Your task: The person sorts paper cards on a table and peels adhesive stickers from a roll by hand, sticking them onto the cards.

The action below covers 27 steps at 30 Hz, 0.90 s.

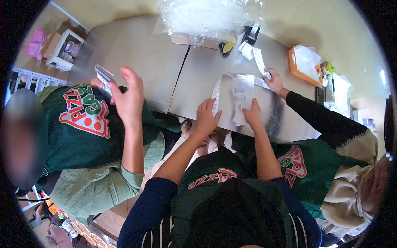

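Observation:
My left hand [208, 118] is at the front edge of the metal table, fingers stretched out and thumb apart. Its fingertips touch a curled strip of white labels [216, 94]. My right hand [254, 114] grips the right edge of a long printed paper slip [243, 93], thumb over it. Behind this slip, more label strip [260, 82] runs toward the right. There, a co-worker's hand [274, 82] in a black sleeve holds the strip, which leads up toward a black tape dispenser [251, 35].
The metal table [140, 49] has a dark seam. At the back lie clear plastic bags [211, 16]; an orange tray [304, 68] with white paper stands right. On the left, another co-worker's raised hand [129, 97] is close by, beside a stack of slips [103, 74].

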{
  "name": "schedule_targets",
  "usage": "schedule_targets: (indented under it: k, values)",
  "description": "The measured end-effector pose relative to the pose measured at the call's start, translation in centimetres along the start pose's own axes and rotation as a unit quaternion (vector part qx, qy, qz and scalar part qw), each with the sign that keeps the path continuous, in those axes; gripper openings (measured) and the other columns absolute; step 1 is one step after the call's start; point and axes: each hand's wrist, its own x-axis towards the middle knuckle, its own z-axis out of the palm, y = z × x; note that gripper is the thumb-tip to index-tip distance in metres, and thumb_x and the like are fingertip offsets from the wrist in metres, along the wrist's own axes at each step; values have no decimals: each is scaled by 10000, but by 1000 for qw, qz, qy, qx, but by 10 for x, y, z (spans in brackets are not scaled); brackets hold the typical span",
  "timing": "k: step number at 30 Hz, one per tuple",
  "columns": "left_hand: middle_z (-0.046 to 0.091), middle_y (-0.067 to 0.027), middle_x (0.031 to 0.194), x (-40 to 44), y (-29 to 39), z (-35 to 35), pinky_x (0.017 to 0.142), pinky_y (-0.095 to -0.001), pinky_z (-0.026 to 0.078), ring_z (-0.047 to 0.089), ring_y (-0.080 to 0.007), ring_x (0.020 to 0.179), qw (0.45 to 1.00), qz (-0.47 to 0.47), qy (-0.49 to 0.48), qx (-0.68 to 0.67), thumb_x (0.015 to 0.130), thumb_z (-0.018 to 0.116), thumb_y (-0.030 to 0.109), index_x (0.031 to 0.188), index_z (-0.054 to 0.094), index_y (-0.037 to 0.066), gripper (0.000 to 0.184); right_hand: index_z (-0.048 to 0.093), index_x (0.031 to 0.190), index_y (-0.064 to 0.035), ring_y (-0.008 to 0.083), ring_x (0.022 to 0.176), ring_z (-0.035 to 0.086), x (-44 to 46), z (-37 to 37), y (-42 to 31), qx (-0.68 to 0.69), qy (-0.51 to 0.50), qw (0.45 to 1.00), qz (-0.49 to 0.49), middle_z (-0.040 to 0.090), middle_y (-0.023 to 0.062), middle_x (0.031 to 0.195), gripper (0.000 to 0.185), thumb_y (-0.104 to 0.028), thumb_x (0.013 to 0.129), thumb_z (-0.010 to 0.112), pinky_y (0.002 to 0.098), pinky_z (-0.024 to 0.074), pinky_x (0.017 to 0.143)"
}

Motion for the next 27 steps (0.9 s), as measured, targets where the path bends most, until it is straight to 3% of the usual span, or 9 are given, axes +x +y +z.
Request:
schedule_targets:
  k: [3, 5, 6, 10, 14, 19, 21, 25, 27]
  values:
    - [475, -150, 1130, 4, 19, -15, 828, -374, 394, 505, -280, 951, 971, -87, -34, -221, 812, 521, 292, 1196, 392, 51, 471, 401, 1077, 15, 264, 754, 608, -15, -4, -10, 393, -113, 912, -40, 571, 176, 959, 446, 38, 672, 586, 357, 492, 670]
    - [477, -124, 1153, 14, 21, -26, 863, -379, 403, 507, -255, 1000, 713, -333, -184, -589, 846, 465, 340, 1197, 396, 33, 471, 411, 1107, 45, 208, 776, 595, -37, -12, -32, 565, -286, 774, 20, 577, 129, 950, 475, 51, 674, 606, 320, 482, 705]
    - [474, -125, 1179, 12, 18, -36, 886, -385, 401, 486, -262, 1057, 583, -319, -234, -710, 878, 367, 345, 1217, 381, 19, 470, 411, 1107, 45, 208, 776, 595, -49, -9, -39, 564, -288, 774, 20, 577, 129, 950, 475, 51, 674, 606, 320, 482, 705]
    - [447, -144, 1222, 3, 18, -71, 922, -375, 377, 476, -258, 1083, 495, -258, -298, -775, 887, 308, 259, 1272, 296, -20, 475, 434, 1112, 27, 204, 815, 591, -66, -7, -44, 392, -344, 849, -87, 580, 143, 965, 419, -83, 742, 597, 321, 468, 718]
    - [435, -155, 1230, -15, 15, -78, 922, -394, 375, 476, -276, 1080, 484, -262, -275, -788, 888, 295, 261, 1265, 302, -27, 474, 489, 1088, 5, 314, 899, 560, -78, -43, -64, 105, -105, 973, -179, 571, 207, 968, 375, -216, 794, 560, 364, 431, 789]
    - [410, -176, 1244, -60, 26, -91, 904, -417, 385, 476, -296, 1066, 384, -267, -382, -797, 812, 404, 313, 1261, 298, -35, 577, 488, 1122, -10, 313, 926, 553, -84, -54, -85, 109, 120, 876, -454, 568, 201, 989, 351, -195, 825, 520, 351, 419, 800]
    - [411, -178, 1241, -80, 38, -101, 898, -412, 391, 485, -295, 1051, 392, -234, -383, -803, 775, 444, 329, 1255, 305, -34, 617, 420, 1199, -39, 304, 962, 542, -94, -54, -84, 61, -285, 887, -358, 544, 202, 1051, 398, -199, 840, 483, 351, 407, 831]
    - [424, -185, 1223, -99, 41, -109, 881, -401, 406, 508, -293, 1008, 464, -226, -388, -764, 705, 519, 352, 1242, 320, -32, 690, 394, 1231, -87, 303, 942, 550, -117, -32, -75, 111, -161, 889, -414, 560, 197, 1018, 394, -213, 860, 444, 347, 411, 821]
    - [440, -245, 1181, -101, 35, -107, 873, -450, 407, 507, -343, 1013, 457, -247, -397, -757, 652, 572, 334, 1224, 334, -45, 727, 375, 1239, -82, 325, 996, 518, -125, -49, -88, 65, -346, 886, -301, 513, 207, 1101, 429, -272, 862, 453, 374, 403, 850]
